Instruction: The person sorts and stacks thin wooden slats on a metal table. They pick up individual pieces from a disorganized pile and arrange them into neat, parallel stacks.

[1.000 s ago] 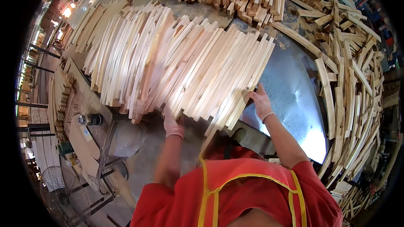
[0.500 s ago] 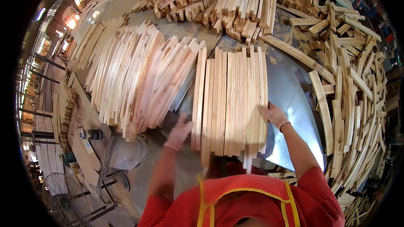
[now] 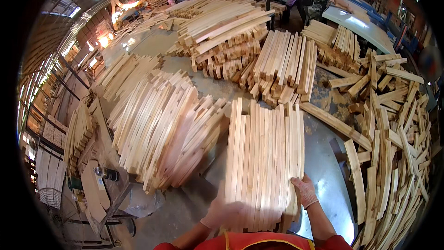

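Note:
A row of pale wooden strips (image 3: pixel 263 157) lies side by side in front of me, long sides together, with uneven far ends. My left hand (image 3: pixel 223 212), in a thin pale glove and blurred by motion, reaches over the row's near left part with its fingers stretched out flat. At the row's right edge, my right hand (image 3: pixel 305 191), gloved the same way, has its fingers bent over the outermost strip. The undersides of the strips and part of the right fingers are hidden.
Loosely fanned wooden strips (image 3: pixel 157 134) lie to the left. Stacked strips (image 3: pixel 222 41) and another wood pile (image 3: pixel 284 65) stand farther back. Jumbled wood pieces (image 3: pixel 393 143) heap up at the right beside the shiny metal tabletop (image 3: pixel 323 157). Several people work in the background.
The view has tilted up, so the piles sit lower and people show at the back. My left hand has moved from beside the row to over its near part; my right hand stays at the right edge.

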A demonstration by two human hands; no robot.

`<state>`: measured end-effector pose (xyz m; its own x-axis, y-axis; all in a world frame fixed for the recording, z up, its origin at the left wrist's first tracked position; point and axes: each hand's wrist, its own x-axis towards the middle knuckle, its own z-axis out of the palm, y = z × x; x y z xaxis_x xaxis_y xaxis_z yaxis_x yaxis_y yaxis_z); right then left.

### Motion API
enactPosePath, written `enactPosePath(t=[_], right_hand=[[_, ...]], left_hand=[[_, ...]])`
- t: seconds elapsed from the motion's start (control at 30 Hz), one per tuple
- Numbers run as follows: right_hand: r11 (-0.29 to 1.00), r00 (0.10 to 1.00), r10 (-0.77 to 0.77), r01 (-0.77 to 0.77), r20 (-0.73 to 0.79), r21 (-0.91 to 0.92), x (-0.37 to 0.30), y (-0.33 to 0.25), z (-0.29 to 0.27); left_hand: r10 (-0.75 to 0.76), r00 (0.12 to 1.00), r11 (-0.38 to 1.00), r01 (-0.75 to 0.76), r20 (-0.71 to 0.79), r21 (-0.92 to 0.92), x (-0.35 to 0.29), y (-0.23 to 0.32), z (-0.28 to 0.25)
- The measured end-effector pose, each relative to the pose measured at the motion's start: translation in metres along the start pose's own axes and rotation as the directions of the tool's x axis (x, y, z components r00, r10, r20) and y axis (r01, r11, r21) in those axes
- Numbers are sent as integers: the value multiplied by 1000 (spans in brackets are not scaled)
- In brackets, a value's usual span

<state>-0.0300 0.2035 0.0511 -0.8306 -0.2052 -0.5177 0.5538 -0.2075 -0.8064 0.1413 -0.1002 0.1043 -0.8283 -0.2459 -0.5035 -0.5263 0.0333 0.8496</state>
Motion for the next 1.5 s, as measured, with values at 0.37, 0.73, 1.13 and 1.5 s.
enactPosePath(t=[0.37,0.73,1.13,1.5], right_hand=[[913,904,-352,389,242,-122,164,-242,162],[650,598,-580,749,554,-128,389,-442,388],[948,932,-285,239,224,211,191,-166,140],[970,904,-237,241,-355,-35,-36,-34,-58]], left_hand=[[507,861,803,-491,-46,-337,157,232,-107],[400,908,909,-411,-124,-74,501,483,-354],[961,263,275,-903,-81,330,266,371,-219],[916,377,363,-925,140,115,156,350,-50]])
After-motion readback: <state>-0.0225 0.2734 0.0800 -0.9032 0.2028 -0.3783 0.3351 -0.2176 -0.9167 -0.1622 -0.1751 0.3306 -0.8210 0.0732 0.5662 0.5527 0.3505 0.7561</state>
